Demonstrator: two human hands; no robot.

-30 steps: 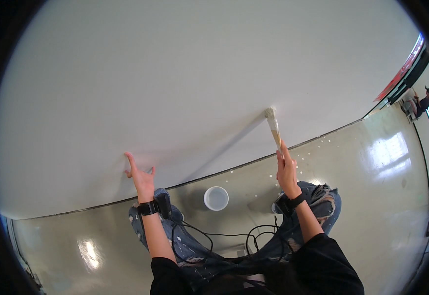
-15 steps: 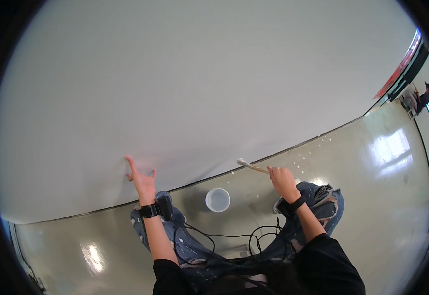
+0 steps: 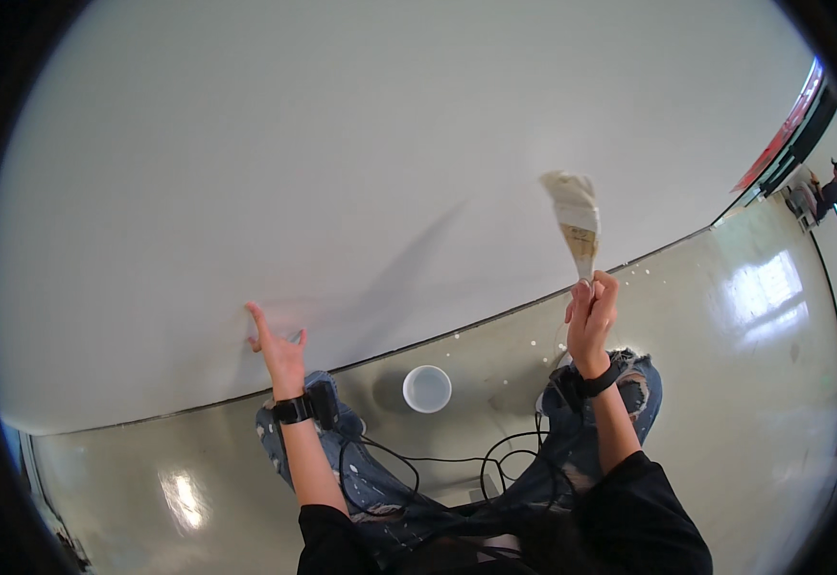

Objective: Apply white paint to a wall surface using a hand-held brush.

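In the head view, my right hand [image 3: 593, 316] is closed around the narrow handle of a flat paintbrush [image 3: 580, 235]. Its wide white bristles point up and away from me, in front of the pale wall [image 3: 361, 163]; whether they touch it I cannot tell. My left hand [image 3: 282, 359] is at the lower part of the wall, fingers spread, with no tool visible in it. On the floor between my knees stands a round white tub [image 3: 427, 389], its contents pale and hard to make out.
White spots [image 3: 535, 343] dot the glossy floor [image 3: 725, 383] along the wall's base. Black cables [image 3: 457, 459] loop between my legs. Far right, a person [image 3: 826, 192] sits near a bright window.
My right hand has swung the paintbrush upward and to the right, turning its broad face into view. The left hand stays on the same spot.
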